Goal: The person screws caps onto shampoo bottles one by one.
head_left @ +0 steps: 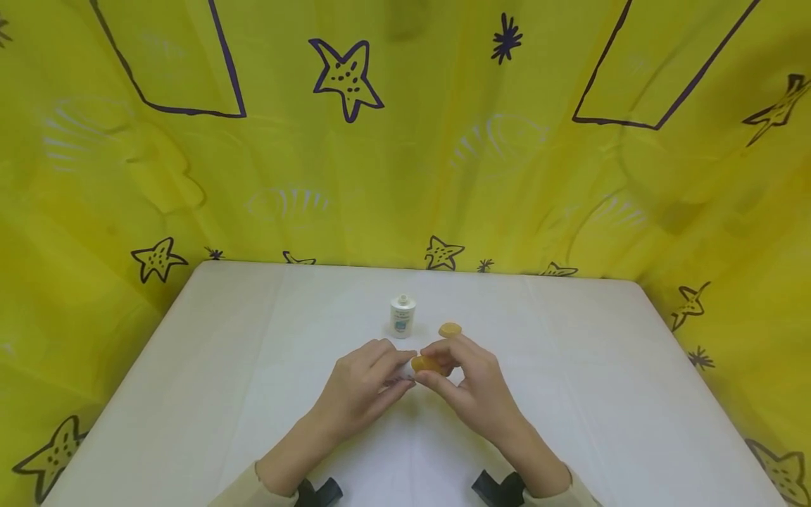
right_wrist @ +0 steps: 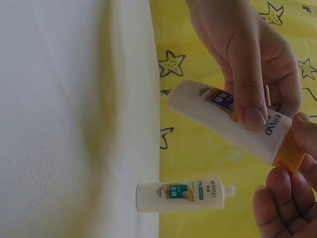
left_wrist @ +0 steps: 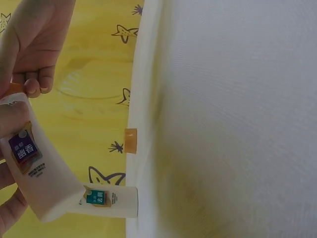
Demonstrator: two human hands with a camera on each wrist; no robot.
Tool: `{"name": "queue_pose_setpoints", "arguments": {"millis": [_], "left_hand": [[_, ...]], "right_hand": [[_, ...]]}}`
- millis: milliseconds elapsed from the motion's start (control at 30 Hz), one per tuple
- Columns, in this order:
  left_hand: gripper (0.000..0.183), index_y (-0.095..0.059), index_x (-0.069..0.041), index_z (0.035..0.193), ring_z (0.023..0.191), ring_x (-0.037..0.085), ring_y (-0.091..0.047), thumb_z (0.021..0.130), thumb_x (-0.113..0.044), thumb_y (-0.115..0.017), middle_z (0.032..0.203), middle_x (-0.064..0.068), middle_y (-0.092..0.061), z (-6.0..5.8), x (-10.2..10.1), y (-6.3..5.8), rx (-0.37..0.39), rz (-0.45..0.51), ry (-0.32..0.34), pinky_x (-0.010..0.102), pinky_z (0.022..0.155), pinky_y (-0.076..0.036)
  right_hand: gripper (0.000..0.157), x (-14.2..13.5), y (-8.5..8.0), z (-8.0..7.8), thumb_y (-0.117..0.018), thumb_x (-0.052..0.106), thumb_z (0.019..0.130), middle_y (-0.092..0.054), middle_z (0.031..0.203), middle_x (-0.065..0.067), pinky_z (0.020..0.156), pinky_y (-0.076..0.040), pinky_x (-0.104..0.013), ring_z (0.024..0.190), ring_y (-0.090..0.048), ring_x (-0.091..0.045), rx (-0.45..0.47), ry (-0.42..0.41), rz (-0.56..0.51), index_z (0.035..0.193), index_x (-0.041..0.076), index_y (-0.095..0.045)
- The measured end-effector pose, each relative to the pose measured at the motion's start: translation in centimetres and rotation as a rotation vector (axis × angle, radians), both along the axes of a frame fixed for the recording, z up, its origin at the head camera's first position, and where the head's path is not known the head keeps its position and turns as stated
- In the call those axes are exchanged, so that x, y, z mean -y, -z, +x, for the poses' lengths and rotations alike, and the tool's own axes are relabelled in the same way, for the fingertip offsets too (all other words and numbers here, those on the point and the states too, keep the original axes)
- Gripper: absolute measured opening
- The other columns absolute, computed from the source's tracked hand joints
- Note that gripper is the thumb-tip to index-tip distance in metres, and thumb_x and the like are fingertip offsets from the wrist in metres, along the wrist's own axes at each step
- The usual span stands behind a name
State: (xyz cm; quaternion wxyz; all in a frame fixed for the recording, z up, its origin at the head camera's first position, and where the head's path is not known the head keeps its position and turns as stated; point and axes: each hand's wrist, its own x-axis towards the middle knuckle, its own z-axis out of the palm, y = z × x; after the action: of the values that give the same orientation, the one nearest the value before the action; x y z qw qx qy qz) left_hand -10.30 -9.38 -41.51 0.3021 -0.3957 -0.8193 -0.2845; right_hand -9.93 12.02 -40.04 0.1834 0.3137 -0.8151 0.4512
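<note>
My left hand [head_left: 367, 380] grips a white bottle [right_wrist: 223, 119] with a purple label, holding it tilted above the table. At its top is an orange cap [right_wrist: 289, 151], which the thumb and fingers of my right hand [head_left: 465, 377] pinch. Just beyond the hands stands a second white bottle [head_left: 402, 318] with a green label, upright, its narrow neck bare. A loose orange cap [head_left: 450, 329] lies on the table to the right of that bottle, behind my right hand. In the head view my fingers hide most of the held bottle.
The white table [head_left: 285, 317] reaches back to a yellow curtain [head_left: 405, 176] printed with starfish and fish, which also hangs at both sides. Black straps or mounts [head_left: 500, 489] show at the wrists, near the sleeves.
</note>
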Motion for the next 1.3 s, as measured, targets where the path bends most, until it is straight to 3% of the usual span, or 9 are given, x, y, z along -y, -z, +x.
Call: {"name": "queue_pose_setpoints", "arguments": {"millis": [233,400,633,967,1300], "left_hand": [[0.033,-0.068,-0.012,0.110,0.076,0.005,-0.054,0.082,-0.021,-0.082,0.091,-0.007,-0.062,0.1,0.0,0.3,0.089,0.042,-0.005,0.012,0.065,-0.048],[0.033,-0.065,-0.015,0.114,0.086,0.007,-0.063,0.085,-0.022,-0.081,0.100,-0.006,-0.065,0.2,0.1,0.4,0.276,0.169,0.025,0.020,0.072,-0.056],[0.033,-0.065,-0.017,0.116,0.096,0.010,-0.067,0.086,-0.020,-0.079,0.109,-0.006,-0.067,0.2,0.1,0.6,0.486,0.318,0.078,0.029,0.076,-0.060],[0.029,-0.068,-0.018,0.111,0.094,0.013,-0.069,0.084,-0.020,-0.081,0.107,-0.004,-0.073,0.2,-0.3,1.2,0.642,0.419,0.072,0.030,0.077,-0.060],[0.031,-0.067,-0.016,0.111,0.100,0.015,-0.068,0.083,-0.013,-0.080,0.110,-0.004,-0.071,0.1,-0.4,1.3,0.716,0.428,0.075,0.028,0.081,-0.059]], "right_hand": [[0.032,-0.3,0.1,-0.1,-0.085,0.018,0.079,-0.067,0.094,0.009,0.068,-0.057,-0.024,0.078,-0.062,-0.006,0.033,0.023,-0.003,0.107,0.017,-0.070],[0.039,-0.4,0.1,-0.2,-0.084,0.015,0.081,-0.069,0.100,0.005,0.070,-0.059,-0.028,0.084,-0.067,-0.012,0.045,-0.018,-0.023,0.116,0.014,-0.068],[0.035,-0.3,0.9,-0.5,-0.081,0.014,0.084,-0.071,0.105,0.001,0.071,-0.060,-0.030,0.089,-0.070,-0.017,0.145,-0.067,-0.029,0.116,0.014,-0.066],[0.025,0.0,2.0,-1.0,-0.079,0.014,0.085,-0.073,0.098,0.003,0.072,-0.060,-0.027,0.082,-0.070,-0.009,0.250,-0.099,-0.031,0.107,0.014,-0.067],[0.025,0.0,2.3,-1.3,-0.078,0.011,0.085,-0.072,0.103,0.001,0.073,-0.060,-0.029,0.090,-0.071,-0.012,0.283,-0.093,-0.030,0.108,0.014,-0.066]]}}
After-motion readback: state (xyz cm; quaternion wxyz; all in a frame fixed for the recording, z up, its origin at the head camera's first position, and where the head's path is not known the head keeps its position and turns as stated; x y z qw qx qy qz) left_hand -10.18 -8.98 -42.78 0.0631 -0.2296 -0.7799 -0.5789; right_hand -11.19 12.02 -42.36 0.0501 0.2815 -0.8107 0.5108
